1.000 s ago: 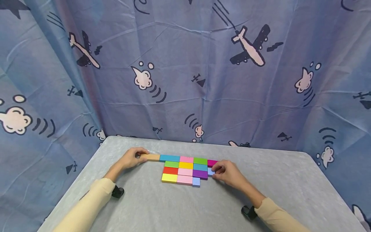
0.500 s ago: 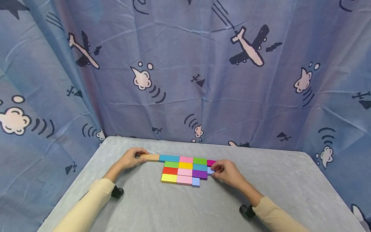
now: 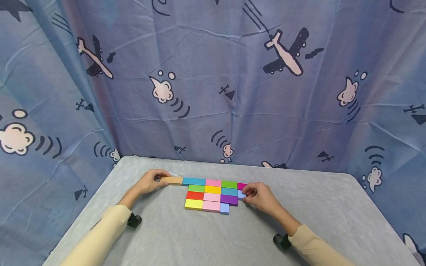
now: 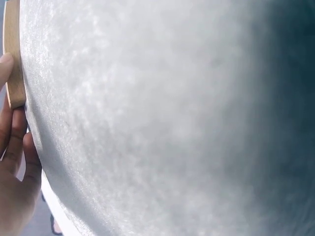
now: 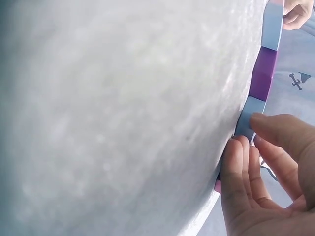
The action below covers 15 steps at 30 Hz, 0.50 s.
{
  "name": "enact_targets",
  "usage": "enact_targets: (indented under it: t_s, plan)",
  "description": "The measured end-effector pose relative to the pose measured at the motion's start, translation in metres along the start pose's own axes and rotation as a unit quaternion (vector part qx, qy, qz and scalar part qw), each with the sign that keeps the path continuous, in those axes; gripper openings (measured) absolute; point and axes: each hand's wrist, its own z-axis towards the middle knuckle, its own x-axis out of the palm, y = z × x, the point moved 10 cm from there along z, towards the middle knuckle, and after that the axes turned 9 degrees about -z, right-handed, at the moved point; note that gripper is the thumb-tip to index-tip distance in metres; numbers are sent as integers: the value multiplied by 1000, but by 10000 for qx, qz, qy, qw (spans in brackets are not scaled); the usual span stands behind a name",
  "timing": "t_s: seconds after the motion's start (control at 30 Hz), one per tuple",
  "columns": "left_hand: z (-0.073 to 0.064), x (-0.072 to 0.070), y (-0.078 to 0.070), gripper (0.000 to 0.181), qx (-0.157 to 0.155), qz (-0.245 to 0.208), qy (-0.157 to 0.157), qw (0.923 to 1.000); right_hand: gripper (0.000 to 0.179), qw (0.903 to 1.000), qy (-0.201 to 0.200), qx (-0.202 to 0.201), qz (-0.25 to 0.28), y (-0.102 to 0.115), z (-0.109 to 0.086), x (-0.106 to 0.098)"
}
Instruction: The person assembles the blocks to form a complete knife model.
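Observation:
Flat coloured blocks lie side by side in rows on the grey table. At the left end of the back row, my left hand (image 3: 150, 181) pinches a natural-wood block (image 3: 174, 180), whose edge shows in the left wrist view between thumb and fingers. A blue block (image 3: 194, 181) adjoins it. My right hand (image 3: 261, 197) holds a small light-blue block (image 5: 251, 117) between thumb and fingertips, against the right side of the rows beside the purple block (image 3: 229, 200). Behind those fingers, a magenta block (image 3: 242, 186) is partly hidden.
Yellow (image 3: 194, 204) and pink (image 3: 211, 206) blocks form the front row, with another small light-blue block (image 3: 224, 208) at its right end. A patterned blue curtain (image 3: 213, 88) hangs behind the table (image 3: 186, 240). Black devices sit on both wrists.
The right hand and its small light-blue block have shifted very slightly toward the back, nearer the magenta block. The left hand keeps its hold on the wood-coloured block.

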Motion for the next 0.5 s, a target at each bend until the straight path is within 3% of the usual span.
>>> enact_targets:
  t_s: [0.5]
  plan:
    - [-1, 1, -1, 26, 158, 87, 15, 9998, 16, 9997, -31, -193, 113, 2, -1, -3]
